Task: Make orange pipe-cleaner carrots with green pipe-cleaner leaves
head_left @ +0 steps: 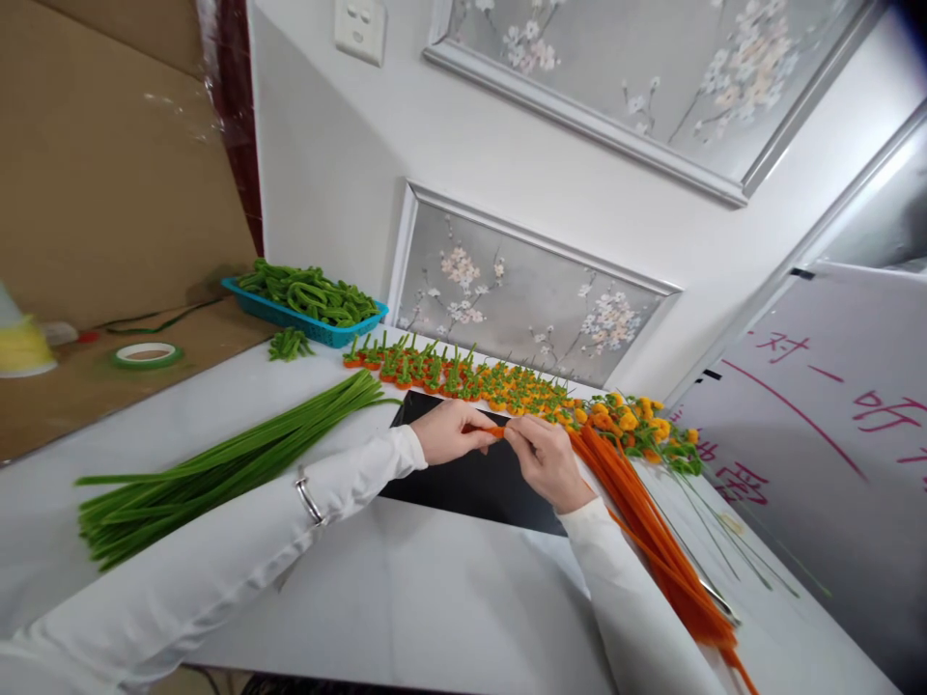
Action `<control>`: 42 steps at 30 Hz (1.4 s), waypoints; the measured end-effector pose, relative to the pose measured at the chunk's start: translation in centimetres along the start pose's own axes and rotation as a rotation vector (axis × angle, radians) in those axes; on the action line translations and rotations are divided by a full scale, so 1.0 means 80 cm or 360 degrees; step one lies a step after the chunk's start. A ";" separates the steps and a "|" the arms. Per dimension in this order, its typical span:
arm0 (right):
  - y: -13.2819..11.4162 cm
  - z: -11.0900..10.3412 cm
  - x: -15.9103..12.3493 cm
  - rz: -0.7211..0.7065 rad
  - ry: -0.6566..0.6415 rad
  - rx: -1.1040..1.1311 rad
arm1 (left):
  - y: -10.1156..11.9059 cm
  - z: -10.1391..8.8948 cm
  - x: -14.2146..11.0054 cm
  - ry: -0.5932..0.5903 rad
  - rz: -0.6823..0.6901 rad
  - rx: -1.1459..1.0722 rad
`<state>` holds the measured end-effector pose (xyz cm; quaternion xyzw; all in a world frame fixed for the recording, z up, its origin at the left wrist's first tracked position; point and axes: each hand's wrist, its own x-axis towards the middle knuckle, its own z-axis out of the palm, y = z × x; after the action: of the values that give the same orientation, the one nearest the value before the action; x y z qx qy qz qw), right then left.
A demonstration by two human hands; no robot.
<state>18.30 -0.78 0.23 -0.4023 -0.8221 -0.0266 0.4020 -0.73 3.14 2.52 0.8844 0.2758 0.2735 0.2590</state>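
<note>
Over a black mat [463, 490], my left hand [450, 431] and my right hand [545, 458] meet, fingers pinched on a short orange pipe cleaner [497, 432]. Most of that piece is hidden by my fingers. A bundle of long orange pipe cleaners [652, 541] lies beside my right wrist and forearm. Left of the mat, above my left sleeve, rests a bundle of long green pipe cleaners [224, 463]. Behind the mat stand rows of small orange and yellow pieces with green stems [449, 375].
A blue basket [290, 326] of green fuzzy pieces stands at the back left, with a few cut green pieces [291, 345] in front. Yellow-orange flowers [637, 425] lie at the right. Green tape [148, 355] rests on the brown surface. A framed picture [521, 280] stands behind.
</note>
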 end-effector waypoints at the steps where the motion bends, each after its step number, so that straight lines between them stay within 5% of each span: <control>1: 0.001 0.002 0.000 0.0019 -0.0009 0.0001 | -0.001 0.002 0.000 0.0041 0.0015 0.0024; 14: 0.015 0.000 -0.001 0.0305 -0.0054 0.0296 | -0.008 0.007 -0.002 0.0187 0.0019 0.0434; 21: 0.012 0.005 -0.001 0.0149 -0.0051 0.0093 | -0.010 0.002 -0.002 0.0109 0.0052 0.0341; 29: 0.021 -0.007 0.000 0.0135 0.0145 0.0113 | -0.023 -0.028 0.000 -0.0001 -0.0162 0.0084; 42: 0.015 0.018 -0.002 0.0051 -0.0003 -0.0056 | -0.015 -0.015 -0.003 0.0042 0.0032 0.0351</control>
<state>18.27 0.48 -1.23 -0.4225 -0.8153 -0.0341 0.3945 -2.06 4.17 2.56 0.9066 0.2986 0.2557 0.1537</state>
